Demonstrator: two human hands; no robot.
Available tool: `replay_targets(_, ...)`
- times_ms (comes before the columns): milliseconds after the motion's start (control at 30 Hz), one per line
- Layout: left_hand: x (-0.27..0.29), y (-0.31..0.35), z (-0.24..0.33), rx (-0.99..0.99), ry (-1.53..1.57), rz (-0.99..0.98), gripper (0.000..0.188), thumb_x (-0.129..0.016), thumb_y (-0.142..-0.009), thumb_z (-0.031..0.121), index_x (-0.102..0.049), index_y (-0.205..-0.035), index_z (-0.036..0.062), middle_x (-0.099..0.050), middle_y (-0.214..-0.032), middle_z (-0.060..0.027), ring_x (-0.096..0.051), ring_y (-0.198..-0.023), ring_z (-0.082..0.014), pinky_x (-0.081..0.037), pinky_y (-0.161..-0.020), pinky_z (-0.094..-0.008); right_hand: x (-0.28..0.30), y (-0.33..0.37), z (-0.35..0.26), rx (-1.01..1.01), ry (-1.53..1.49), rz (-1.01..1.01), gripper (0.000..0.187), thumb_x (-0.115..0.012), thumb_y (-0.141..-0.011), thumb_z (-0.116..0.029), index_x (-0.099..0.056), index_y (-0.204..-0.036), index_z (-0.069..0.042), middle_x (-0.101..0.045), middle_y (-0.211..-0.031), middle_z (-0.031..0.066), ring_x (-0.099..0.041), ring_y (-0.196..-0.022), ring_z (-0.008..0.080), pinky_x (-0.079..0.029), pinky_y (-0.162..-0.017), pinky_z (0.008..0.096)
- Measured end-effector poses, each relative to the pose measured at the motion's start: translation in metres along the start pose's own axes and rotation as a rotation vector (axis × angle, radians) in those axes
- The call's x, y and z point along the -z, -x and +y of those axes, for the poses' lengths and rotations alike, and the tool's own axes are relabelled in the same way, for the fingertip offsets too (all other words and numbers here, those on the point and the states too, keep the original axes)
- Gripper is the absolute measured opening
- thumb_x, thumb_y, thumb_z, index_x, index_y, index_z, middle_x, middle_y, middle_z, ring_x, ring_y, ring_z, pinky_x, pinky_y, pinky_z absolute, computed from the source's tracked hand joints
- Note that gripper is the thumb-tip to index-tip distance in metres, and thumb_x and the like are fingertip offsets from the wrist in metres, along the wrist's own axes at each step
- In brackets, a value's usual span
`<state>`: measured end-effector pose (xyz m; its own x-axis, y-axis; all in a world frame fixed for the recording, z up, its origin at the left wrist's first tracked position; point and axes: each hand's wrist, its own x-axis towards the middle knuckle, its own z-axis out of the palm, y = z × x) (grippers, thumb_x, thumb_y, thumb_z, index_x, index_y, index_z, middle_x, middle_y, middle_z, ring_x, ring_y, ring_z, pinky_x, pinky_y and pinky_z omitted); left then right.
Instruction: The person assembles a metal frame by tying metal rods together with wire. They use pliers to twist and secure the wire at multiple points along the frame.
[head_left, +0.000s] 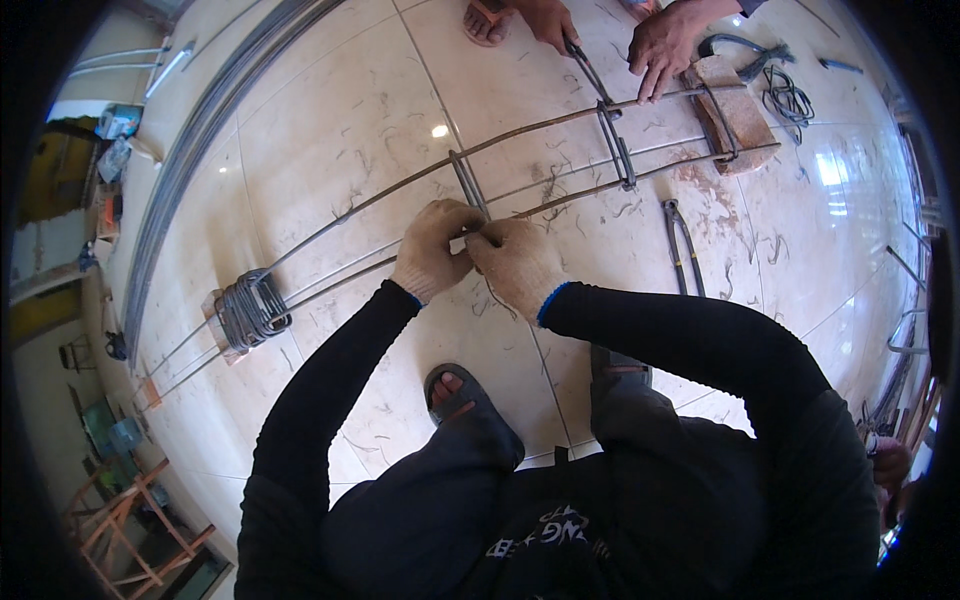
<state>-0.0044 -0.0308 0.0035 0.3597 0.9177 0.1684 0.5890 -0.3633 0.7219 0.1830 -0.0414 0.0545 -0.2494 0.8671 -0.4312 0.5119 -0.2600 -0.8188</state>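
Both my hands wear cream knitted gloves and meet over the near steel bar of a long rebar frame (390,187). A bent rectangular stirrup (466,180) crosses the bars right there. My left hand (436,248) is closed, its fingertips pinched beside the stirrup. My right hand (521,264) is closed too, thumb and fingers pressed together against the left fingertips. What they pinch is hidden or too thin to make out. To the right of my right hand, pincers (683,245) with dark jaws and yellow-marked handles lie on the tiles.
Across from me, a co-worker's hand (546,22) grips pincers (590,74) at another stirrup (616,148); their other hand (663,48) rests on the far bar. A brick (748,130) supports the right end. Bundled stirrups (252,308), long bars (190,165) and coiled wire (788,100) lie around.
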Motion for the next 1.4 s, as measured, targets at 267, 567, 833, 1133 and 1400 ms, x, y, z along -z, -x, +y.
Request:
replay_targets(267,-0.010,0.007,-0.019,-0.115,-0.036,0.113,0.021,-0.079,-0.085,0.002,-0.078,-0.104,0.0096,-0.078,-0.105,-0.0091,-0.073,-0.102,-0.0335,-0.058,-0.090,-0.0445,-0.004,0.002,0.009,0.185,0.173,0.083,0.037,-0.067,-0.104,-0.036,-0.078,-0.103,-0.001,-0.077,-0.100,0.0247,-0.074,-0.098,0.0443,-0.059,-0.085,0.0515)
replay_targets(567,-0.006,0.002,-0.018,-0.044,-0.032,0.042,0.009,-0.080,-0.092,0.011,-0.081,-0.102,0.0092,-0.080,-0.102,-0.0093,-0.074,-0.099,-0.0328,-0.058,-0.090,-0.0436,0.019,-0.022,0.031,0.066,0.075,0.002,0.036,-0.074,-0.100,-0.032,-0.080,-0.110,0.002,-0.080,-0.102,0.0222,-0.077,-0.097,0.0372,-0.060,-0.085,0.0454)
replay_targets(833,0.000,-0.002,-0.009,0.143,0.066,0.003,0.011,-0.077,-0.097,0.013,-0.081,-0.104,0.0056,-0.080,-0.103,-0.0145,-0.074,-0.100,-0.0358,-0.058,-0.089,-0.0433,0.001,-0.027,0.034,-0.022,0.036,0.006,0.038,-0.070,-0.099,-0.036,-0.081,-0.111,-0.001,-0.079,-0.106,0.0254,-0.076,-0.103,0.0434,-0.061,-0.091,0.0506)
replay_targets(1133,-0.017,0.010,0.013,0.334,-0.001,0.174,0.016,-0.076,-0.101,0.019,-0.080,-0.106,0.0040,-0.080,-0.102,-0.0166,-0.075,-0.099,-0.0357,-0.058,-0.088,-0.0437,-0.003,-0.020,0.033,0.085,0.125,0.060,0.035,-0.066,-0.102,-0.033,-0.079,-0.114,-0.003,-0.079,-0.109,0.0229,-0.076,-0.107,0.0431,-0.060,-0.094,0.0516)
replay_targets(1400,0.001,-0.004,0.013,0.583,0.245,0.025,0.026,-0.069,-0.105,0.021,-0.080,-0.116,0.0008,-0.083,-0.105,-0.0157,-0.079,-0.100,-0.0277,-0.058,-0.093,-0.0389,-0.012,-0.012,0.050,0.122,-0.006,0.110,0.024,-0.067,-0.102,-0.021,-0.080,-0.114,-0.005,-0.079,-0.109,0.0206,-0.075,-0.104,0.0406,-0.060,-0.091,0.0487)
